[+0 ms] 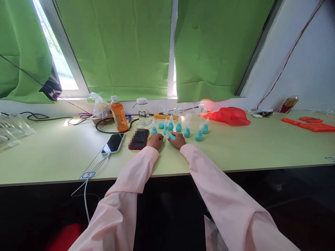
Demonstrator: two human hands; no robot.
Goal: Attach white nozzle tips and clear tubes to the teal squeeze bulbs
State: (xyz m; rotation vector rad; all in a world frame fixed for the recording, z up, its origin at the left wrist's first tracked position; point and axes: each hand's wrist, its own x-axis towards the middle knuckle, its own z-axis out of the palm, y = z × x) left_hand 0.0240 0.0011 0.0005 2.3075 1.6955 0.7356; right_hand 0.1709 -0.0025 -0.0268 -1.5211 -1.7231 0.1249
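On the pale green table, my right hand (179, 139) holds a small teal bulb with a clear tip (172, 136), tilted up to the left. My left hand (155, 140) rests just left of it, fingers curled; anything inside them is too small to make out. Several teal bulbs with white pointed tips stand upright beyond and right of my hands, among them one at the front right (199, 136) and one behind my left hand (154, 129). A teal piece without a visible tip (161, 125) lies behind them. The dark red-edged phone (138, 139) is beside my left hand.
A white phone (113, 143) with cables lies left. Behind stand an orange drink bottle (119, 116) and a clear jar (142, 113). A red plastic bag (230, 116) is at the back right, orange pieces (311, 125) farther right, clear cups (19, 125) far left.
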